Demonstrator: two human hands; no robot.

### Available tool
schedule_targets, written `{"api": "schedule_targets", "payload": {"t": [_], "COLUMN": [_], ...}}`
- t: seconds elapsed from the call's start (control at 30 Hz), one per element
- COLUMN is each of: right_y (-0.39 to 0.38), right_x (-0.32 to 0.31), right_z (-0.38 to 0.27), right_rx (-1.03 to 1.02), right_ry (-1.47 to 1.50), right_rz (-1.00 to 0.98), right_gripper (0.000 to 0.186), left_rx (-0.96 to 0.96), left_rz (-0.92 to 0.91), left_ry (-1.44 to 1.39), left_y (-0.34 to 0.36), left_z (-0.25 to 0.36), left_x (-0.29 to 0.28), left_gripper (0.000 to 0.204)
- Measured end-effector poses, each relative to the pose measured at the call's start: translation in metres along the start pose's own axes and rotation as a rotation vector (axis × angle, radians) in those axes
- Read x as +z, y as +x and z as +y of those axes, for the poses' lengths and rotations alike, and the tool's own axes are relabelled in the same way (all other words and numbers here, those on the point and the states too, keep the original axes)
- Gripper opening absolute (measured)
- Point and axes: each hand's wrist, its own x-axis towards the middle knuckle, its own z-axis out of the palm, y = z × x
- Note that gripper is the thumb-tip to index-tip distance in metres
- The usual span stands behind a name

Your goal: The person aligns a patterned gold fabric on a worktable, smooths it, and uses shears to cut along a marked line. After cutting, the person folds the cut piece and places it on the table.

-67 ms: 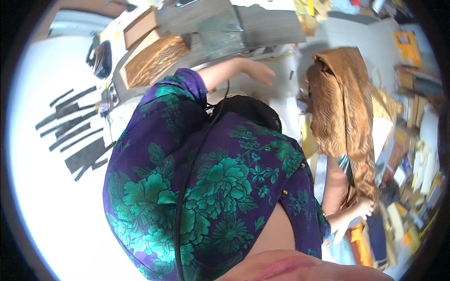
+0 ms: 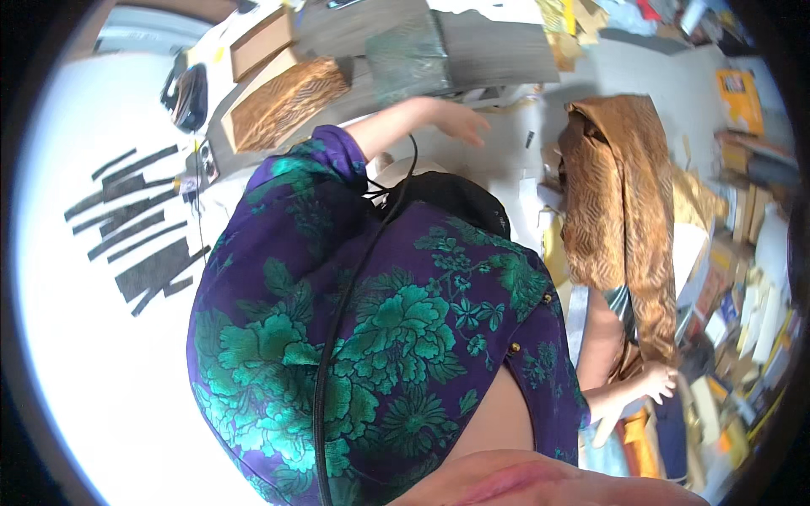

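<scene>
A brown-bronze patterned garment (image 2: 612,202) hangs at the right, its folds running down toward me. My right hand (image 2: 654,384) is at the lower end of the garment's long hanging part, with its fingers apart; whether they touch the cloth is not clear. On the far side, my left hand (image 2: 462,125) reaches out to the right in front of the table, fingers stretched and slightly blurred, with nothing visible in it. Closest to that hand is a dark green sheet-like piece (image 2: 409,67) lying on the table.
On the grey table (image 2: 498,51) stands a wooden box with matching brown patterned cloth (image 2: 287,105). Black strips (image 2: 139,219) lie on a white surface at left, near a black bag (image 2: 187,97). Boxes, rolls and fabrics (image 2: 742,278) crowd the right. A black cord (image 2: 329,363) crosses my front.
The view has shifted slightly. My left hand has drawn a little back to the left against the table. The fingers of my right hand look more spread.
</scene>
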Motion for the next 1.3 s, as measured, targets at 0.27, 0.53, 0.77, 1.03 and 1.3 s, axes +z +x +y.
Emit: {"api": "schedule_targets", "payload": {"t": [0.27, 0.53, 0.77, 1.03, 1.3], "right_y": [-0.005, -0.187, -0.291, -0.235, -0.131], "right_x": [-0.18, -0.383, -0.473, -0.455, -0.372], "right_z": [-0.263, -0.438, -0.478, -0.486, -0.55], "right_rx": [-0.881, -1.834, -1.808, -1.42, -0.673], "right_ry": [1.24, 1.853, 1.888, 2.069, 1.964], "right_rz": [-0.009, -0.755, -0.375, -0.782, -0.97], "right_gripper": [0.05, 0.059, 0.088, 0.027, 0.035], "left_rx": [0.073, -0.682, -0.663, -0.33, -0.246], "left_rz": [1.06, 1.885, 1.049, 1.059, 0.96], "left_ry": [-0.662, -0.155, 0.451, 0.314, 0.366], "left_y": [-0.15, -0.271, -0.272, -0.277, -0.278], "left_z": [-0.058, -0.133, -0.109, -0.129, -0.141], "left_x": [0.012, 0.105, 0.05, 0.047, 0.023], "left_gripper": [0.026, 0.035, 0.129, 0.139, 0.115]}}
